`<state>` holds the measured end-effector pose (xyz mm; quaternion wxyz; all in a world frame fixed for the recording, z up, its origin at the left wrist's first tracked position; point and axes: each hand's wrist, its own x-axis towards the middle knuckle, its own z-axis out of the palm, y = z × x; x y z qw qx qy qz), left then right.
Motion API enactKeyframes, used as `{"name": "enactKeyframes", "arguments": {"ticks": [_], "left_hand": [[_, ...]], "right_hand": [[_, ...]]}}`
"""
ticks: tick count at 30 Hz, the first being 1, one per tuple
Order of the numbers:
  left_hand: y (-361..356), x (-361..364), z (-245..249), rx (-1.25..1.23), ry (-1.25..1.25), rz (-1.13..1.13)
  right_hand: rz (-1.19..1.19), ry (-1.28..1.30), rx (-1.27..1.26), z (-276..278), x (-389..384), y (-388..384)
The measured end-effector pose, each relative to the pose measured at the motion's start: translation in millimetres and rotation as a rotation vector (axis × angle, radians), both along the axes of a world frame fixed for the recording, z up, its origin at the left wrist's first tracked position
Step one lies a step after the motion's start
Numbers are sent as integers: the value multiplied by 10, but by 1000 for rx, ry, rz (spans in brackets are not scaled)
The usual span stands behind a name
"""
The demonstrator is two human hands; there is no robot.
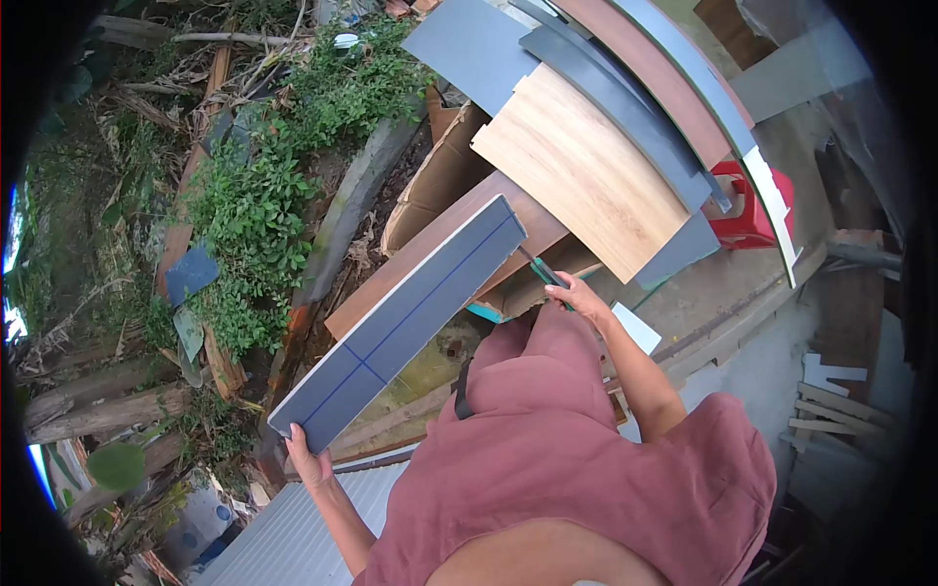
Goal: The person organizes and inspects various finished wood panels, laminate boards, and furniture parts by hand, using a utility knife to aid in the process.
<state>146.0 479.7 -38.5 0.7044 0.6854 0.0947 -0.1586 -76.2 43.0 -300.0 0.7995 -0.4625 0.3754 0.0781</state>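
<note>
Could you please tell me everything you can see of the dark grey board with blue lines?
The dark grey board is long, narrow and flat-faced, with a pale edge along one long side and blue lines running lengthwise and across; I cannot tell its material. It lies diagonally in view, overlapping a brown plank. The left hand grips its near end; the right hand holds a green-handled tool by its far end, contact unclear.

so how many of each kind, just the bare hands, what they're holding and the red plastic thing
Bare hands, left hand and right hand: 2
Dark grey board: 1
Green-handled tool: 1
Red plastic thing: 1
Total: 5
</note>
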Motion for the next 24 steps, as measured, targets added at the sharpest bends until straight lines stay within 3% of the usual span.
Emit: {"name": "enactKeyframes", "arguments": {"ticks": [2,6,10,14,18,24], "left_hand": [[-325,157,-168,-135,84,-63],[-1375,511,-442,-250,150,-209],[-2606,867,-667,-293,301,-474],[-4042,930,-805,-226,417,-677],[-5347,1104,-1184,-60,448,-994],[-6685,1343,-1773,150,515,-1327]], "right_hand": [[-296,-64,5,222,-287,-299],[-784,-71,-212,524,-939,-1082],[-880,-235,-213,928,-1249,-1793],[-993,-291,-39,874,-1482,-2080],[-1027,-203,-112,511,-1709,-2050],[-1392,-338,248,251,-1599,-1792]]}}
